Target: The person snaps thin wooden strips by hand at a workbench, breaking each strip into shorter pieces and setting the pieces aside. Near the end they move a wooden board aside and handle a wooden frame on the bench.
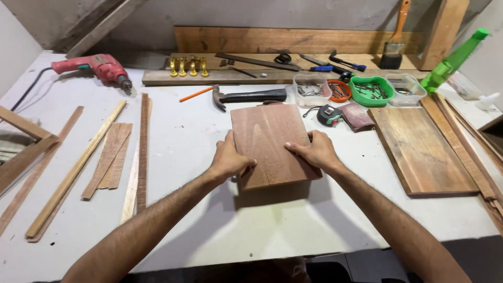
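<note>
Both hands hold one reddish wood board (272, 144) flat on the white table (209, 220). Left hand (229, 160) grips its left edge, fingers curled on top. Right hand (316, 152) presses the right edge the same way. It may rest on something underneath; I cannot tell. Push down evenly on both sides so it stays flat and does not slide. Further right lies a bigger brown board (419, 149).

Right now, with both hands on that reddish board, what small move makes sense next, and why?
Probably lift the reddish board slightly: the left hand and right hand already grip its two sides, its near end seems raised off the table, and the hammer lies just beyond its far edge.
</note>
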